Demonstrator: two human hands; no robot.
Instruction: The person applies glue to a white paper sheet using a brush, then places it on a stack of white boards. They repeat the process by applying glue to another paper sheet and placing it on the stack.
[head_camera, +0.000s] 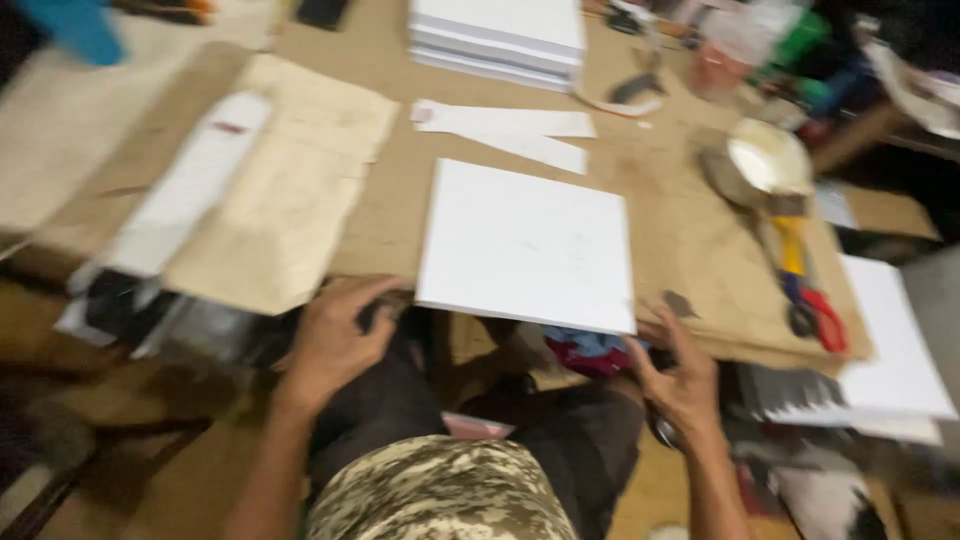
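Fingers of both my hands sit at the near edge of the cardboard-covered board (690, 240), one on each side of the white square panel (525, 245) that lies flat on it, just beyond my fingertips. That panel is the biggest thing between my hands, and its near edge juts a little past the board toward my lap.

To shift it well, I judge I should slide my fingertips under that overhanging edge from both corners at once and keep it level, so the white face stays clean and does not scrape the cardboard.

Left hand (335, 340) rests palm down, fingers curled around something dark at the board's edge just left of the panel's near corner; blur keeps me from saying what it is. Right hand (680, 375) is turned thumb-up, fingers (690, 335) loosely spread and bent, tips close to the panel's right near corner but apparently not yet on it, holding nothing I can see.

Beyond my right fingers lie a brush with a yellow handle (790, 240) and, nearer, red-handled scissors (820, 315).
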